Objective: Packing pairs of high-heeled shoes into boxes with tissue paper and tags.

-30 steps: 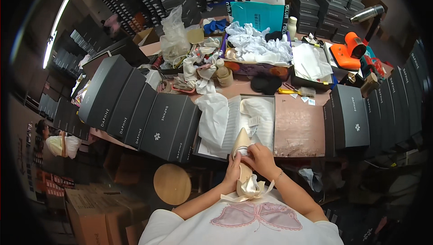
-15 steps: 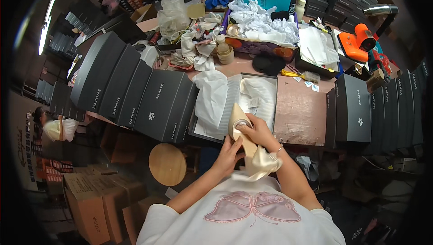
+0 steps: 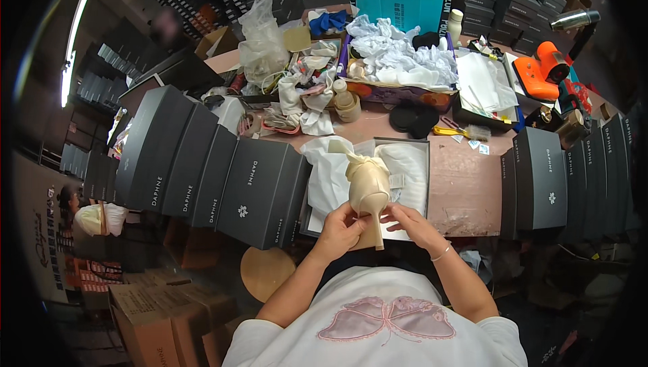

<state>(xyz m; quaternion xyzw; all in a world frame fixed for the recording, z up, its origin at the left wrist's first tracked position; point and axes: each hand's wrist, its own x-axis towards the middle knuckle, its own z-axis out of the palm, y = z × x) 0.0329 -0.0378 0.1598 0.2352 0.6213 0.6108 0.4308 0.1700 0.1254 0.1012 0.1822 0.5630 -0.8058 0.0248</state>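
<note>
- Cream shoe (image 3: 373, 195), raised between the left hand (image 3: 339, 228) and the right hand (image 3: 413, 227), over an open box (image 3: 427, 185). Turned back-first toward the white shirt (image 3: 283, 347), with a slim heel downward and a bow (image 3: 366, 163) at the top.

- And on the left?

- Curled round the shoe's left side, fingers and thumb closed on it low down, near the heel.

- Same on the right?

- Not quite. Loosely bent, with fingertips up at the shoe's right side. Touching or just short of it: cannot tell. Also a thin bracelet (image 3: 442, 252) at that wrist.

- Anything in the box?

- White paper (image 3: 320, 164), bunched beyond the left hand. Pale ribbed wrap (image 3: 407, 160) beyond the right hand, with a small tag (image 3: 397, 180) just beside the shoe.

- And farther ahead of the hands?

- Past the box, 2 black pads (image 3: 413, 120) and, to their right, a yellow brush (image 3: 466, 132). Behind those, a tray (image 3: 405, 97) heaped with crumpled white sheets (image 3: 400, 56); at its left end, a jar (image 3: 347, 106).

- Out to the sides?

- Left of the left hand, dark boxes (image 3: 253, 188) in a leaning row; lower down, a round stool (image 3: 266, 274). Right of the right hand, more dark cartons (image 3: 540, 178); well ahead on that side, an orange machine (image 3: 536, 76).
</note>
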